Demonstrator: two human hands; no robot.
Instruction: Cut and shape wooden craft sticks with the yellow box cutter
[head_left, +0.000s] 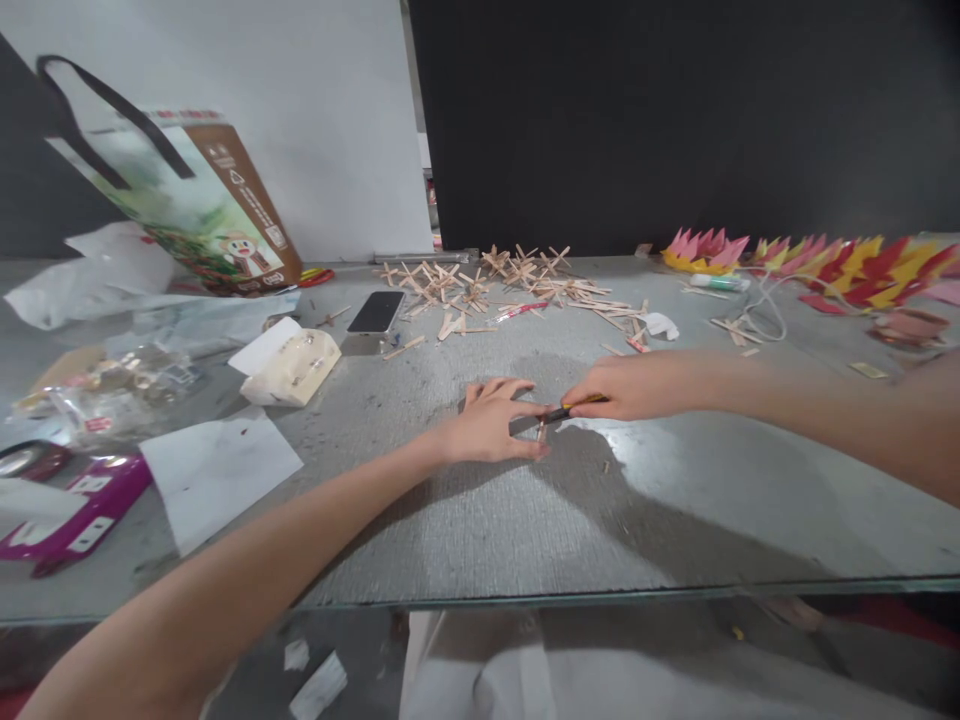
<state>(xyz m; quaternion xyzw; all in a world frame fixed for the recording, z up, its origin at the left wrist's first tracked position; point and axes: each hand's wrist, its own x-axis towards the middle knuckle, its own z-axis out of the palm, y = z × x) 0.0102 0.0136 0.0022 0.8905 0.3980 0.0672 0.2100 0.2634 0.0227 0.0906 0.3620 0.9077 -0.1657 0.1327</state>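
In the head view my left hand (491, 422) rests on the grey tabletop (465, 520). Its thumb and index finger hold a short wooden stick (541, 432) against the surface, while the other fingers are spread. My right hand (611, 388) is closed around a black and yellow utility knife (559, 413). The front of the knife meets the stick close to my left index fingertip; whether the blade touches the wood cannot be made out. A tiny wooden offcut (606, 467) lies to the right of the stick.
Beyond my hands lies a pile of wooden sticks (450, 285), some joined into star shapes. A phone (376, 312), tissue pack (292, 365), white paper (217, 475) and purple tape dispenser (82, 505) lie leftward. Paper petals (862, 275) and a glue stick (718, 283) sit back right.
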